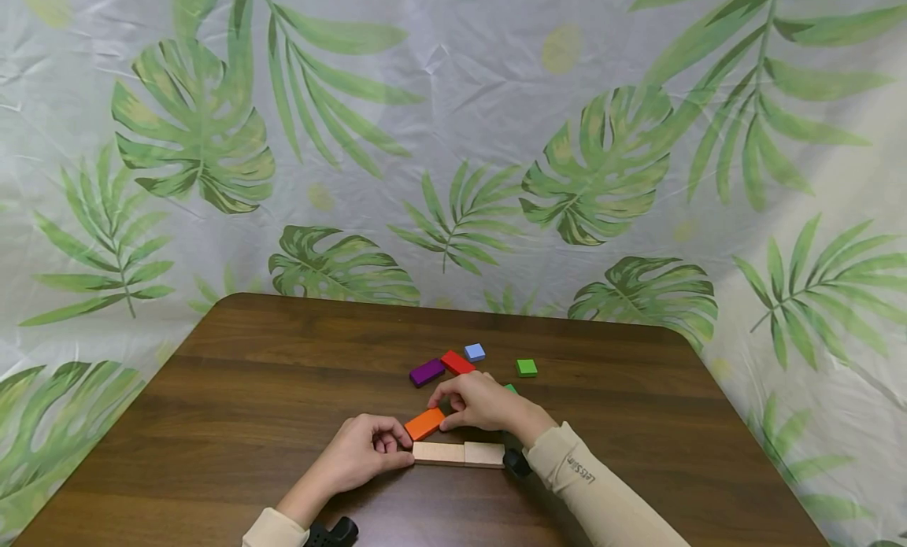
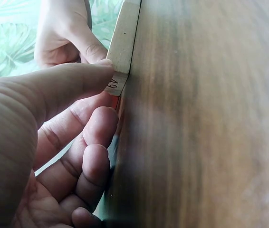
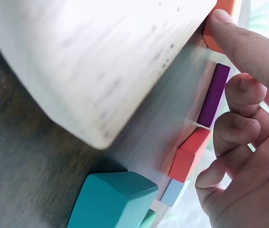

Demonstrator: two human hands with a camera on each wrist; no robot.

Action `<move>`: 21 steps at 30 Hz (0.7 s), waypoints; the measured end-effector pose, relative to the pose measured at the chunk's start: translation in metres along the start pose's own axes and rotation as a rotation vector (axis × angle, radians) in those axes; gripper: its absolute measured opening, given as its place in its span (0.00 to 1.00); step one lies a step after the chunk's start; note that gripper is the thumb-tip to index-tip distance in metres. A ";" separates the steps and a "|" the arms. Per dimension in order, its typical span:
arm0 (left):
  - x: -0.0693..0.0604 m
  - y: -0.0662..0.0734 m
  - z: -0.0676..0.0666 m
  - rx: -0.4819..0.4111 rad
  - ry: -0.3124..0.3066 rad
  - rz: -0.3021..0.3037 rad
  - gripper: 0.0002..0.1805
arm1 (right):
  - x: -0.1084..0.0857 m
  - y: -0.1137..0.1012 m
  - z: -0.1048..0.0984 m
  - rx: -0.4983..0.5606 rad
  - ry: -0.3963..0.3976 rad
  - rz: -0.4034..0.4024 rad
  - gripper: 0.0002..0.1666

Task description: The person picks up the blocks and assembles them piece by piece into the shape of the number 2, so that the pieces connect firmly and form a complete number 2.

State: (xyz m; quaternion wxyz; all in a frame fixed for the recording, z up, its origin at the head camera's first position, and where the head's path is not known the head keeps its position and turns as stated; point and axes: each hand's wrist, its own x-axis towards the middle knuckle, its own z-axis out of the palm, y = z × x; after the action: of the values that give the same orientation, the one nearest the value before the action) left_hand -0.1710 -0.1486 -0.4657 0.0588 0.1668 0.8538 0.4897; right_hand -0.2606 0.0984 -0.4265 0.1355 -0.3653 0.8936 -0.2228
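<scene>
In the head view two plain wooden blocks (image 1: 439, 452) lie end to end on the table, with an orange block (image 1: 423, 424) slanted just behind their left part. My left hand (image 1: 357, 452) is at their left end. Its straight thumb touches the end of a wooden block (image 2: 125, 38) bearing a printed number, while its loosely bent fingers lie beside the orange block. My right hand (image 1: 489, 405) pinches the orange block at its right end between thumb and index finger. In the right wrist view, the thumb lies against the orange block (image 3: 215, 35) and the other fingers are curled.
Behind the right hand lie a purple block (image 1: 427, 372), a red block (image 1: 457, 363), a light blue block (image 1: 475, 352) and a green block (image 1: 527, 367). A teal-green block (image 3: 113, 199) is partly hidden by the right hand in the head view. A leaf-patterned curtain (image 1: 468, 138) hangs behind the table.
</scene>
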 end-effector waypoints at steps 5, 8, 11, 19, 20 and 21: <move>0.000 0.000 0.000 0.002 0.002 0.000 0.08 | 0.000 0.001 0.000 0.010 -0.002 0.003 0.15; 0.000 0.000 0.000 0.002 0.003 -0.001 0.08 | 0.000 0.002 0.000 0.014 -0.001 0.003 0.15; 0.000 0.000 0.000 -0.001 0.002 0.000 0.08 | -0.001 0.002 0.000 0.016 -0.003 0.000 0.15; -0.001 -0.001 0.000 -0.007 -0.001 0.002 0.08 | -0.002 0.002 -0.001 0.018 -0.006 0.011 0.15; -0.001 0.000 0.000 -0.006 -0.001 0.000 0.08 | -0.002 0.001 -0.001 0.019 -0.006 0.012 0.15; -0.001 0.000 0.000 -0.008 -0.001 0.002 0.08 | -0.002 0.001 -0.001 0.019 -0.004 0.009 0.15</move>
State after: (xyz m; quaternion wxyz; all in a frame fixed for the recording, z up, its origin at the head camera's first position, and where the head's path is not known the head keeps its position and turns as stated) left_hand -0.1702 -0.1489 -0.4662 0.0594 0.1675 0.8516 0.4931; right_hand -0.2605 0.1007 -0.4262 0.1419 -0.3604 0.8928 -0.2299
